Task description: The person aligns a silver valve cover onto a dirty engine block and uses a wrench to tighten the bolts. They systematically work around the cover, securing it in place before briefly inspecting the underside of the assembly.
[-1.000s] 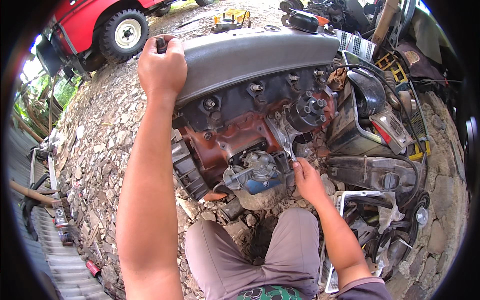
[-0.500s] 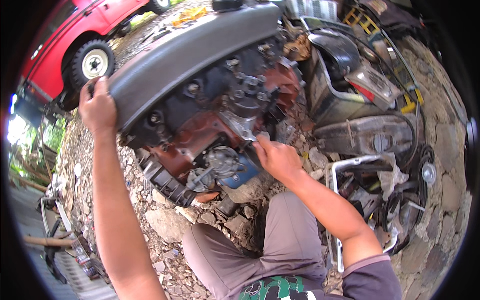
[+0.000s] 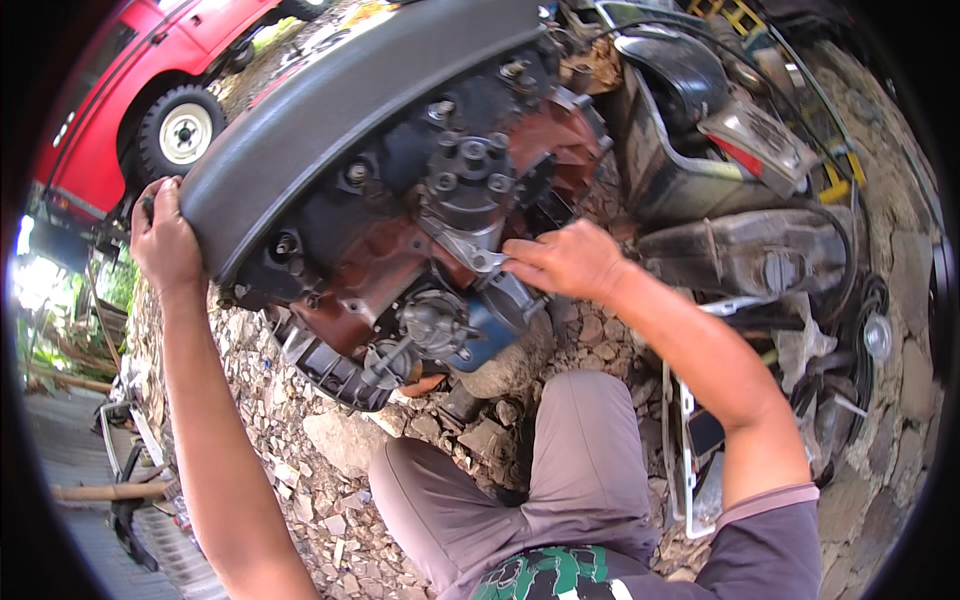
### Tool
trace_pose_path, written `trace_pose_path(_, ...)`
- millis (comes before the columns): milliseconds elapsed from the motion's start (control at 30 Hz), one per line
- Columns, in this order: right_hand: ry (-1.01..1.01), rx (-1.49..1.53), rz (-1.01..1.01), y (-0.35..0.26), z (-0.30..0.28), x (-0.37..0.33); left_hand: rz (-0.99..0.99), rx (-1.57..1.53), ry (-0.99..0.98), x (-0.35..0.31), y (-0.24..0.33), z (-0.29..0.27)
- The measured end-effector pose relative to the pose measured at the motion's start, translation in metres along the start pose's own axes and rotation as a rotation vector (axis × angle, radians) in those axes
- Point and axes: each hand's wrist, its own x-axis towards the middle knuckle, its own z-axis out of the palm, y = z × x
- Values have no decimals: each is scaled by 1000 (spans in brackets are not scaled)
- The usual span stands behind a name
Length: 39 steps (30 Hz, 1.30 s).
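In front of me, tilted, is a reddish-brown engine block [image 3: 375,262] with a long dark grey cover [image 3: 330,130] along its top. My left hand [image 3: 168,240] is closed around the cover's left end. A black distributor [image 3: 470,170] sits on the engine's near side, with a silver metal bracket [image 3: 482,260] at its base. Against the bracket's lower end, my right hand [image 3: 568,260] has its fingers bent and pressed together; whatever they pinch is mostly hidden. Below are a grey metal pump [image 3: 435,320] and a blue cylinder [image 3: 485,340], partly covered by a dark part.
Stones and rubble [image 3: 340,445] cover the ground around my knees. On the right lie a dirty metal tank [image 3: 745,250], a lamp unit [image 3: 765,145], a white frame [image 3: 690,460] and coiled black hose [image 3: 875,300], beside a stone wall [image 3: 905,330]. A red vehicle [image 3: 110,110] stands far left.
My right hand has swung up and to the right, with its forearm turned, staying at the bracket's end. My left hand keeps its hold on the cover. The whole view has shifted slightly.
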Motion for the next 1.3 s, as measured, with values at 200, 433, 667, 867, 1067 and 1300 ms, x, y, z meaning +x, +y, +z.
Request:
trace_pose_path(200,-109,-80,-236,39,-5,26,55,148,51,-9,14,8)
trace_pose_path(433,-119,-13,-111,42,-4,26,75,197,93,-9,7,9)
trace_pose_path(667,-115,962,703,-8,-19,-26,18,206,110,-19,28,9)
trace_pose_path(867,-14,1407,971,-92,3,-39,-39,161,117,-21,30,13)
trace_pose_path(1067,67,1549,1065,-104,12,-29,-50,143,96,-21,27,10)
trace_pose_path(1300,100,1576,1051,-113,20,-20,-32,162,93,-19,25,10)
